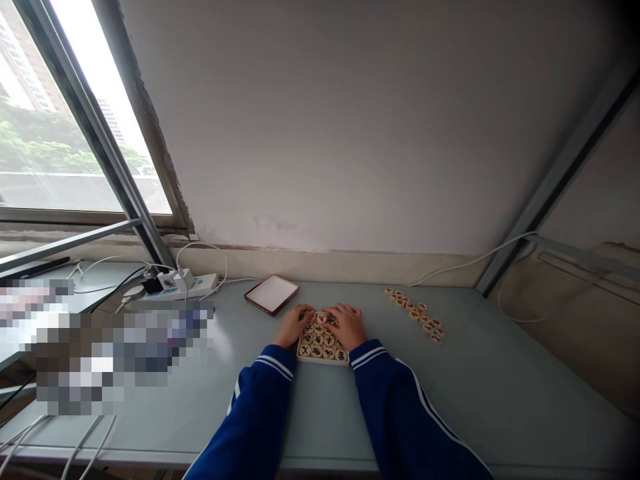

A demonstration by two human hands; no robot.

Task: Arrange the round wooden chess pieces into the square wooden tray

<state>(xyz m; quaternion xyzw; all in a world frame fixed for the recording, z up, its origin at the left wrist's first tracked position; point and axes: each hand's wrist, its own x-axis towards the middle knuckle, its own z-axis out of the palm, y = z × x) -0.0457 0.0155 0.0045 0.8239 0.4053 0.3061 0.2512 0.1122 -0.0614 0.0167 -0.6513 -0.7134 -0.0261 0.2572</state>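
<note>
A shallow white-rimmed box [323,362] lies on the desk in front of me, filled with rows of round wooden xiangqi pieces [317,351] marked with dark characters. My left hand [295,325] is curled around the box's far left corner, fingers bent at its edge. Over the far right part of the box lies my right hand [350,325]; its thumb and forefinger are closed at a xiangqi piece with a red character [321,319] in the far row. My right hand hides some of the pieces beneath it.
Behind the box to the left rests a dark-red-edged lid [273,295], white inside. Several loose red-marked pieces [414,314] lie in a slanting line on the right. A power strip [200,285] with plugs and cables stands at the back left, near a blurred-out patch. A wall borders the grey desk [500,387].
</note>
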